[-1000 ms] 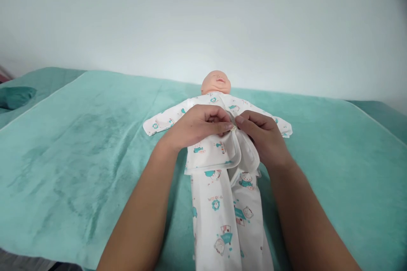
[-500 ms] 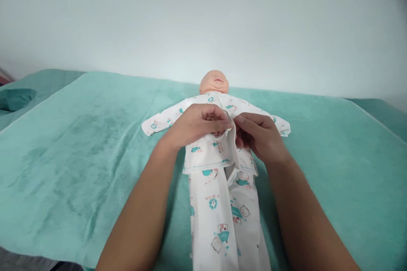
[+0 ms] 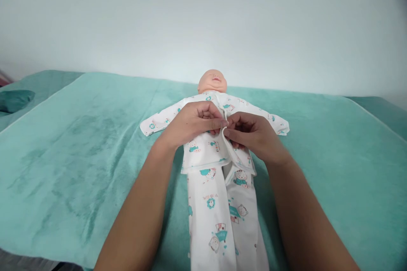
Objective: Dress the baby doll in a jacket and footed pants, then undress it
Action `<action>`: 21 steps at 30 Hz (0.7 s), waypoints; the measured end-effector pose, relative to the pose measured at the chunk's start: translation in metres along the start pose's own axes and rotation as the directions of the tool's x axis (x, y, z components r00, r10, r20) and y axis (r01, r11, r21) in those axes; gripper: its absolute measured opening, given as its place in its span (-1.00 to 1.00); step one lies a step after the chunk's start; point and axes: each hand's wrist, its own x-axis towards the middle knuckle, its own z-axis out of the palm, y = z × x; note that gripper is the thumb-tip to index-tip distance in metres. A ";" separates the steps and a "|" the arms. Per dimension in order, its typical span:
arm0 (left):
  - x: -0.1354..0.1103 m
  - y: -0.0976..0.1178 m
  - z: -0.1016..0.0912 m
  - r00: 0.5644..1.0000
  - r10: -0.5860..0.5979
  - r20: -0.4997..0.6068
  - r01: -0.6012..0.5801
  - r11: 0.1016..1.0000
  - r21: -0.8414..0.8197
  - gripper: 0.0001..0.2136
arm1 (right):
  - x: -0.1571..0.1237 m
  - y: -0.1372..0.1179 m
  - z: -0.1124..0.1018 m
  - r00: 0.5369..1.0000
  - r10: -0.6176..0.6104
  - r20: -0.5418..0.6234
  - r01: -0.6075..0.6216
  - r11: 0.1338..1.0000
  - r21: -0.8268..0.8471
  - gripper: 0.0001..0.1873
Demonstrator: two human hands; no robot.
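Note:
A baby doll (image 3: 212,81) lies on its back, head away from me, its sleeves spread to both sides. It wears a white printed baby shirt (image 3: 203,150) and matching white trousers (image 3: 208,216). My left hand (image 3: 199,120) pinches one front edge of the shirt at the middle of the chest. Close against it, my right hand (image 3: 249,131) grips the other front edge between thumb and fingers. Below my hands the two front panels part over the trousers. Any fastener between my fingertips is hidden.
A green plush blanket (image 3: 79,156) covers the surface under the doll. Behind it rises a pale wall (image 3: 203,21). Darker green fabric (image 3: 15,100) lies bunched at the far left, and some grey floor (image 3: 25,260) shows at the lower left.
Both hands have shifted slightly left, and my right thumb has moved lower along the shirt edge. The raised shirt edge now lies flatter below my fingers.

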 end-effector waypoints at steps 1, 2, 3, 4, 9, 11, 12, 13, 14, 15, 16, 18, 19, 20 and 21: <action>0.000 0.000 0.000 1.000 -0.001 -0.003 0.001 1.000 0.005 -0.82 | 0.000 0.000 0.001 1.000 0.006 -0.006 -0.006 1.000 -0.009 -0.72; 0.000 0.000 0.000 1.000 -0.002 -0.008 0.002 1.000 0.010 -0.82 | 0.000 -0.001 0.001 1.000 0.011 -0.011 -0.011 1.000 -0.015 -0.71; 0.000 0.000 -0.001 1.000 -0.003 -0.012 0.003 1.000 0.014 -0.82 | 0.000 -0.001 0.001 1.000 0.015 -0.013 -0.015 1.000 -0.019 -0.71; 0.000 -0.001 -0.001 1.000 -0.003 -0.015 0.003 1.000 0.017 -0.82 | 0.000 -0.002 0.002 1.000 0.015 -0.015 -0.015 1.000 -0.020 -0.70; -0.001 0.000 -0.002 1.000 -0.001 0.000 0.001 0.999 0.038 -0.83 | -0.001 -0.003 0.002 1.000 0.013 -0.015 -0.013 1.000 -0.019 -0.69; -0.001 0.001 -0.002 1.000 0.009 0.014 -0.010 0.999 0.048 -0.83 | -0.001 -0.003 0.002 1.000 0.015 -0.006 -0.015 1.000 -0.022 -0.69; -0.001 0.001 -0.003 1.000 0.014 0.020 -0.015 0.998 0.054 -0.84 | -0.001 -0.004 0.001 1.000 0.015 0.000 -0.015 1.000 -0.024 -0.69; -0.002 0.001 -0.003 0.999 0.017 0.027 -0.019 0.998 0.061 -0.84 | -0.001 -0.004 0.001 1.000 0.014 0.006 -0.014 1.000 -0.025 -0.69; -0.001 0.001 -0.004 0.999 0.019 0.034 -0.021 0.997 0.071 -0.86 | -0.001 -0.005 0.001 1.000 0.010 0.013 -0.010 1.000 -0.023 -0.70; -0.001 0.000 -0.004 0.999 0.019 0.043 -0.022 0.996 0.083 -0.87 | -0.001 -0.005 0.001 1.000 0.005 0.021 -0.005 1.000 -0.020 -0.70; -0.001 0.000 -0.004 0.999 0.020 0.048 -0.024 0.995 0.092 -0.89 | -0.001 -0.006 0.001 1.000 -0.001 0.028 0.001 1.000 -0.017 -0.71; -0.001 0.000 -0.004 0.998 0.025 0.050 -0.030 0.994 0.102 -0.91 | -0.001 -0.006 0.001 0.999 -0.011 0.035 0.011 1.000 -0.011 -0.73; -0.001 -0.001 -0.004 0.998 0.026 0.049 -0.031 0.994 0.102 -0.91 | -0.001 -0.006 0.001 0.999 -0.013 0.037 0.013 1.000 -0.009 -0.74; -0.001 -0.001 -0.003 0.999 0.027 0.047 -0.032 0.995 0.099 -0.90 | -0.001 -0.006 0.001 0.999 -0.012 0.037 0.013 1.000 -0.010 -0.75; -0.001 0.000 -0.003 0.999 0.027 0.046 -0.031 0.995 0.094 -0.89 | -0.001 -0.006 0.001 0.999 -0.011 0.037 0.011 1.000 -0.012 -0.75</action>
